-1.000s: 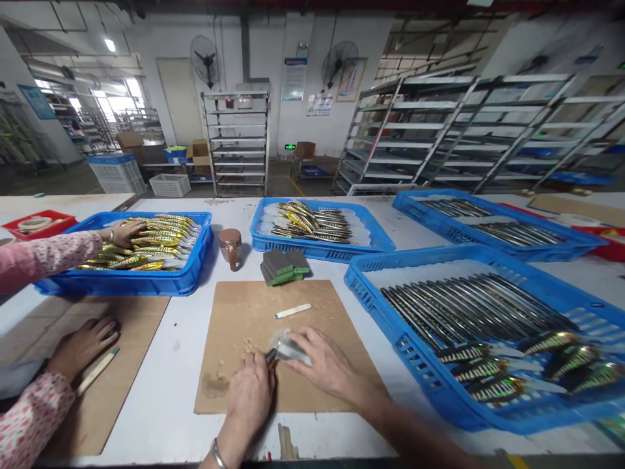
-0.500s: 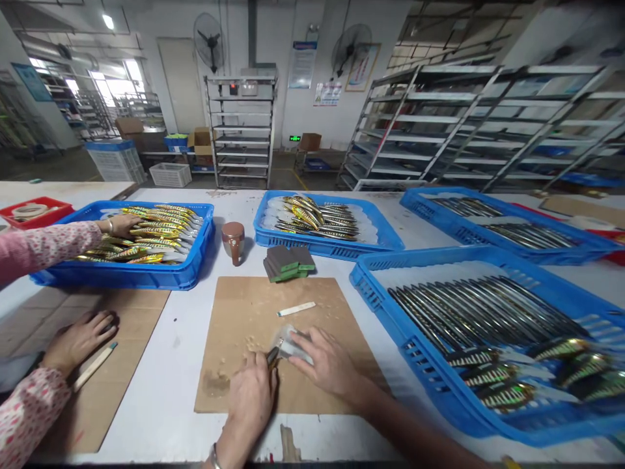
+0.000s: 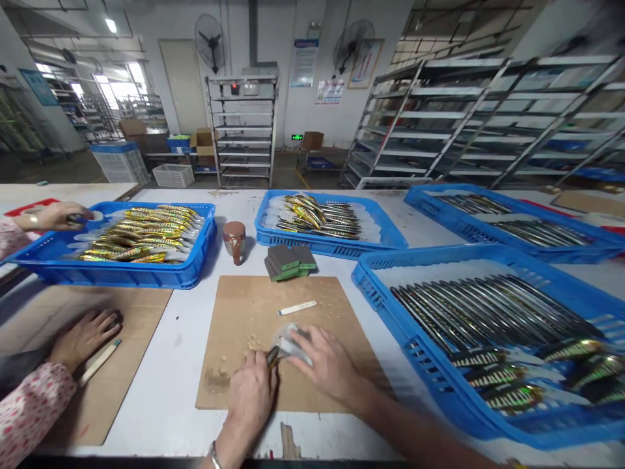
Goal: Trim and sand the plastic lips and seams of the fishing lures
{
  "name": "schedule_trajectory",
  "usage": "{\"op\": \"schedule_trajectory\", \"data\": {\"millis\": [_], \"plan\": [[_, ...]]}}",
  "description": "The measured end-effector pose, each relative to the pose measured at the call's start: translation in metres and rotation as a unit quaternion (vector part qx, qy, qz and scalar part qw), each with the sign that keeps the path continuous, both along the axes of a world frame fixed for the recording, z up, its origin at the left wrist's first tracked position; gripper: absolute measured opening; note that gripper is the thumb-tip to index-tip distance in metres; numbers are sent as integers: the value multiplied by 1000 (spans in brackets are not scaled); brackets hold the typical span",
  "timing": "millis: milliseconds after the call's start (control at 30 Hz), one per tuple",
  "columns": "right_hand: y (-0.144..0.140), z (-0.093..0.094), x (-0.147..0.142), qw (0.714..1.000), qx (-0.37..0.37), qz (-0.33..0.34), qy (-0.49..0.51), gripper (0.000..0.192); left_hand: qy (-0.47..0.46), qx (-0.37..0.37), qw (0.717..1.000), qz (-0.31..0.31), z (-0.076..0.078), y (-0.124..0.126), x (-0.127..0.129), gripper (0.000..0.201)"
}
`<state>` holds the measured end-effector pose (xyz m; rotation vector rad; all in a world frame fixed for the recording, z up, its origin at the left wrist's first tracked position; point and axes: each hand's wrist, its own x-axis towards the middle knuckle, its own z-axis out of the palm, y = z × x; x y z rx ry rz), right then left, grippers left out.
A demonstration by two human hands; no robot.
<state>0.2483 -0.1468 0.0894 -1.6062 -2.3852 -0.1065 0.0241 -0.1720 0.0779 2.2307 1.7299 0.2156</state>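
Note:
My left hand (image 3: 254, 387) is closed around a dark fishing lure (image 3: 272, 355), pressed low over the cardboard sheet (image 3: 234, 306). Most of the lure's body is hidden under the fingers. From its front end a clear plastic lip (image 3: 286, 340) sticks out to the right. The fingers of my right hand (image 3: 327, 365) close on that lip; whether they also hold something small cannot be made out. Just beyond both hands lies a pale flat stick (image 3: 297, 307) with a dark tip. A stack of dark sanding blocks with green sides (image 3: 288, 262) sits behind the cardboard.
Blue trays of fishing lures stand at right (image 3: 420, 358), back (image 3: 332, 246), far right (image 3: 439, 221) and left (image 3: 146, 277). A brown object (image 3: 234, 241) stands between two trays. On the left, a co-worker's hand (image 3: 88, 339) rests on cardboard; the other hand (image 3: 56, 215) holds a lure.
The co-worker's far hand has moved left from over the lures to the tray's left edge, with a lure in it. My own hands stay nearly in place.

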Motion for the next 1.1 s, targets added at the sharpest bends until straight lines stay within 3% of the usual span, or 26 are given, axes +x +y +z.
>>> {"op": "schedule_trajectory", "data": {"millis": [67,233,367,533,667,833,1000,1100], "plan": [[-1,-1,0,999,-12,29,8,43,3,-5,1000,5,1,0,0,20],[-3,-1,-2,1000,-3,-27,0,40,2,-10,1000,-2,3,-1,0,19],[-8,3,-6,999,-12,36,17,45,2,-13,1000,10,4,-1,1,20],[-6,10,-6,1000,-14,-21,-2,39,7,-14,1000,0,4,0,1,19],[-8,5,-6,999,-17,34,8,42,12,-7,1000,7,3,0,1,21],[-7,-5,-2,999,-6,-42,-24,43,17,-17,1000,-8,5,1,2,23],[-14,-6,-5,999,-10,30,12,43,23,-30,999,1,10,0,5,25],[-12,-5,0,1000,1,-17,-5,38,36,-32,999,-1,10,-1,6,26]]}}
